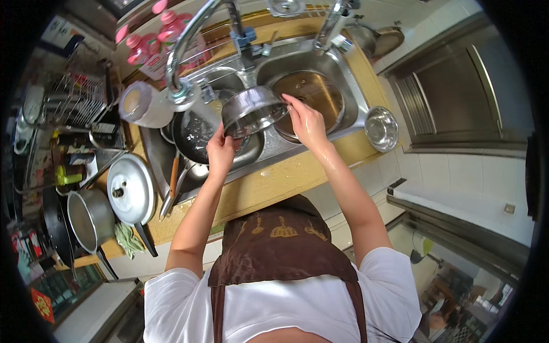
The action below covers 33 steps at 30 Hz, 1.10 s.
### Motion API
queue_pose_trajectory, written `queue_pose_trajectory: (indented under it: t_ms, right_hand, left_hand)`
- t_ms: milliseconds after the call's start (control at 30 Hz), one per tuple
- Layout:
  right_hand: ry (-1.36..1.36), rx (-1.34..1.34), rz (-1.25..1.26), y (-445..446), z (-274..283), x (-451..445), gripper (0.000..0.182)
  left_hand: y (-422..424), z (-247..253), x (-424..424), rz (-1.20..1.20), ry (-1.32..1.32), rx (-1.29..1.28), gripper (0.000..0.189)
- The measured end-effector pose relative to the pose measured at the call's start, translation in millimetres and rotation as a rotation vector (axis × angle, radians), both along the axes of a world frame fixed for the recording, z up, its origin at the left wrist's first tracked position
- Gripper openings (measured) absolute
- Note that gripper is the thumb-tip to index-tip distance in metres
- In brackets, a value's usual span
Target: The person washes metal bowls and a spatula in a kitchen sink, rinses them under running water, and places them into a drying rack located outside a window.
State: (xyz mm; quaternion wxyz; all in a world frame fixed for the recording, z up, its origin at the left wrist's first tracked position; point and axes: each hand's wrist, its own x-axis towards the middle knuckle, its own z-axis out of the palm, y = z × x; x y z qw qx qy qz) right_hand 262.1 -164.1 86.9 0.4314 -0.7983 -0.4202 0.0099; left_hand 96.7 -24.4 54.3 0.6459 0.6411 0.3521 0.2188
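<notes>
Both hands hold a tilted stainless steel bowl above the divider of a double sink. My left hand grips its lower left edge, and my right hand, wet, grips the right rim. Water runs from the chrome faucet beside the bowl, over a dark pan in the left part of the sink. In the right basin sits a large round vessel of brownish water. A second metal bowl rests at the counter's right end.
On the left of the counter are a pressure cooker lid, a metal pot, a green cloth and a lidded white container. Pink pump bottles stand behind the sink. A wooden-handled utensil leans at the sink's left edge.
</notes>
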Motion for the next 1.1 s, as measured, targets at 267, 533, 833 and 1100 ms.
queue_pose_trajectory:
  t_ms: [267,533,833,1100]
  right_hand:
    - [0.314,-0.231,0.158,-53.9,10.0,94.5,0.038]
    - [-0.150,-0.768,-0.344,-160.0,0.2,167.8,0.040]
    - [0.193,-0.595,-0.303,-222.9,-16.3,209.4,0.021]
    - [0.132,-0.411,-0.367,-222.4,68.6,222.2,0.024]
  left_hand:
    - [-33.3,5.6,77.6,-0.360,0.216,-0.353,0.029]
    - [-66.6,13.0,128.2,-0.472,0.285,-0.557,0.035]
    - [-88.1,18.0,137.2,-0.534,0.291,-0.547,0.026]
    - [-141.3,17.5,172.5,-0.690,0.196,-0.594,0.030]
